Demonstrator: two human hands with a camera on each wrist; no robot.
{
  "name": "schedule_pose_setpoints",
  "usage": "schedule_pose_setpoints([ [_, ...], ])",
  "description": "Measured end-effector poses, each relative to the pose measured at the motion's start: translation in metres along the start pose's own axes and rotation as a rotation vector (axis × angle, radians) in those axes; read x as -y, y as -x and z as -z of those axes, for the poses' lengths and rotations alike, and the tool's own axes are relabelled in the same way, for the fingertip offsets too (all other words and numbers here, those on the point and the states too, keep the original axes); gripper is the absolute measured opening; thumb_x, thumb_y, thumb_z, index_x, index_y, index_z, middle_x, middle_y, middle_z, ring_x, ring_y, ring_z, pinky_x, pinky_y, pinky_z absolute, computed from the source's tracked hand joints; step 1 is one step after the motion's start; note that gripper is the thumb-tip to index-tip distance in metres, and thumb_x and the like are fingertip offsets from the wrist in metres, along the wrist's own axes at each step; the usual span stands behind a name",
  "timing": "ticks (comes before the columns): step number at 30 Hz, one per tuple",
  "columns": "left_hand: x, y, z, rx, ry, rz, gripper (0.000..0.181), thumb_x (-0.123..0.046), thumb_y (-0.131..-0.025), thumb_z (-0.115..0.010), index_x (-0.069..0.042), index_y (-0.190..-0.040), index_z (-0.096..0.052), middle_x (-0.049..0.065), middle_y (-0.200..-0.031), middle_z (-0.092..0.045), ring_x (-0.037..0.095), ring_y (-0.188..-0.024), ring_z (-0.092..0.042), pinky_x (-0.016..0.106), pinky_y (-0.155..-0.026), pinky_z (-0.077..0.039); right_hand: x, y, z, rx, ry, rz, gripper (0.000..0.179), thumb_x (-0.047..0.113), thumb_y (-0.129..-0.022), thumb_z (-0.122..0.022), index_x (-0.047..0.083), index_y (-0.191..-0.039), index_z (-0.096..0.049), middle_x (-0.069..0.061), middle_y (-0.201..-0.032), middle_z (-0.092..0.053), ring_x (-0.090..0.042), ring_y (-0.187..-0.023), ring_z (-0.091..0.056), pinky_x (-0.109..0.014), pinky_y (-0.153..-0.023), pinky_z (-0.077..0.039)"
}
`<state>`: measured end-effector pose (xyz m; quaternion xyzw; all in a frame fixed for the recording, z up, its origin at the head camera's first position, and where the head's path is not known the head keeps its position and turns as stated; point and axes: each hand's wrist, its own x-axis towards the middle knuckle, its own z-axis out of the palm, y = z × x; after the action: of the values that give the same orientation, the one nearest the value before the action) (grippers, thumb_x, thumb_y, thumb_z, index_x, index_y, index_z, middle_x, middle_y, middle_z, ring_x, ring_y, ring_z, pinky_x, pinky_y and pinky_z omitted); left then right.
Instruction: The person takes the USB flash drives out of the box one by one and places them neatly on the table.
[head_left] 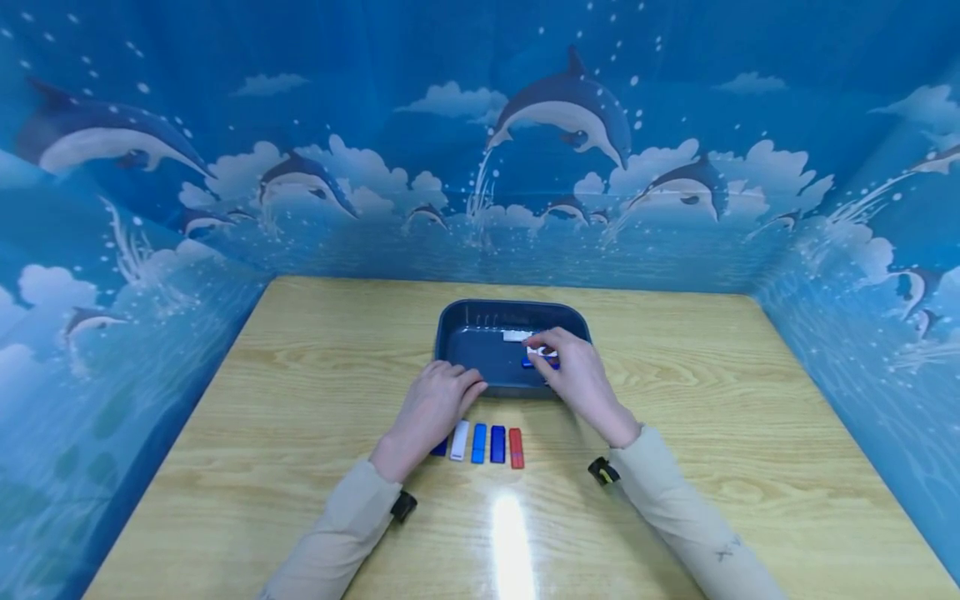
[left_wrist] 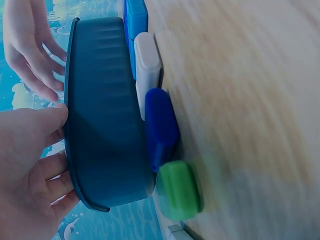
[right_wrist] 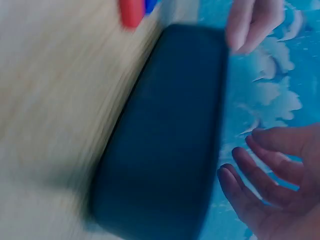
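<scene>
A dark blue tray [head_left: 517, 391] stands on the table, and my left hand [head_left: 435, 396] holds its rim at the near left corner, thumb outside. Over the tray's right half is my right hand [head_left: 577, 371]; its fingers are loosely bent and hold nothing in the right wrist view. Beneath its fingertips lie a white stick [head_left: 516, 336] and a blue stick [head_left: 528, 362], partly covered. In front of the tray runs a row of small capped sticks, resembling USB sticks: red [head_left: 517, 448], dark blue [head_left: 498, 444], light blue [head_left: 479, 443], white [head_left: 460, 440], another blue. A green stick [left_wrist: 180, 192] shows in the left wrist view.
The wooden table [head_left: 675, 350] spreads around the tray on all sides. A blue curtain [head_left: 480, 242] with dolphins hangs behind it and along both sides. Black wrist straps [head_left: 403, 506] sit at the sleeves. The left forearm hides part of the row.
</scene>
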<state>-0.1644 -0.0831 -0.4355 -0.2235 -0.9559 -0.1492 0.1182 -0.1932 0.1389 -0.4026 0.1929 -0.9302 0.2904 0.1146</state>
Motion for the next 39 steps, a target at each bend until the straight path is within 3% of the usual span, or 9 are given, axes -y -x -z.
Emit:
schedule_pose_setpoints([
  [7, -0.001, 0.000, 0.001, 0.006, -0.007, -0.006, 0.023, -0.033, -0.104, -0.060, -0.018, -0.107, -0.076, 0.000, -0.102, -0.076, 0.019, -0.097, -0.069, 0.044, -0.107, -0.048, -0.019, -0.033, -0.022, 0.109, 0.129, 0.002, 0.025, 0.014, -0.097, -0.070, 0.008, -0.121, -0.072, -0.011, -0.117, -0.069, -0.021, -0.072, -0.062, -0.035, -0.059, -0.051],
  [13, -0.001, 0.000, 0.002, 0.005, -0.005, -0.005, 0.024, -0.033, -0.104, -0.058, -0.018, -0.107, -0.076, 0.000, -0.102, -0.075, 0.020, -0.098, -0.069, 0.044, -0.107, -0.047, -0.029, -0.050, -0.035, 0.246, 0.203, 0.041, 0.032, 0.013, -0.098, -0.068, 0.003, -0.129, -0.067, -0.015, -0.128, -0.065, -0.029, -0.109, -0.067, -0.044, -0.088, -0.058],
  [18, -0.001, 0.001, 0.002, -0.007, 0.003, -0.010, 0.023, -0.033, -0.104, -0.059, -0.018, -0.106, -0.076, -0.001, -0.100, -0.075, 0.019, -0.097, -0.069, 0.044, -0.107, -0.047, -0.036, -0.056, -0.042, 0.354, 0.249, 0.061, 0.038, 0.011, -0.100, -0.065, 0.004, -0.137, -0.062, -0.015, -0.139, -0.061, -0.031, -0.124, -0.060, -0.047, -0.099, -0.053],
  [28, 0.001, 0.001, 0.001, -0.032, -0.014, -0.029, 0.023, -0.033, -0.104, -0.059, -0.018, -0.106, -0.076, -0.001, -0.099, -0.075, 0.019, -0.096, -0.069, 0.043, -0.106, -0.048, -0.038, -0.054, -0.042, 0.287, 0.289, 0.127, 0.028, 0.006, -0.092, -0.074, 0.004, -0.120, -0.073, -0.013, -0.116, -0.068, -0.032, -0.106, -0.065, -0.045, -0.090, -0.056],
  [39, 0.001, 0.001, 0.002, -0.021, -0.016, -0.029, 0.022, -0.033, -0.104, -0.060, -0.018, -0.107, -0.076, -0.001, -0.098, -0.075, 0.019, -0.095, -0.069, 0.043, -0.106, -0.049, -0.039, -0.054, -0.044, 0.302, 0.364, 0.093, 0.014, 0.009, -0.092, -0.076, 0.007, -0.106, -0.077, -0.009, -0.099, -0.067, -0.028, -0.092, -0.061, -0.039, -0.082, -0.055],
])
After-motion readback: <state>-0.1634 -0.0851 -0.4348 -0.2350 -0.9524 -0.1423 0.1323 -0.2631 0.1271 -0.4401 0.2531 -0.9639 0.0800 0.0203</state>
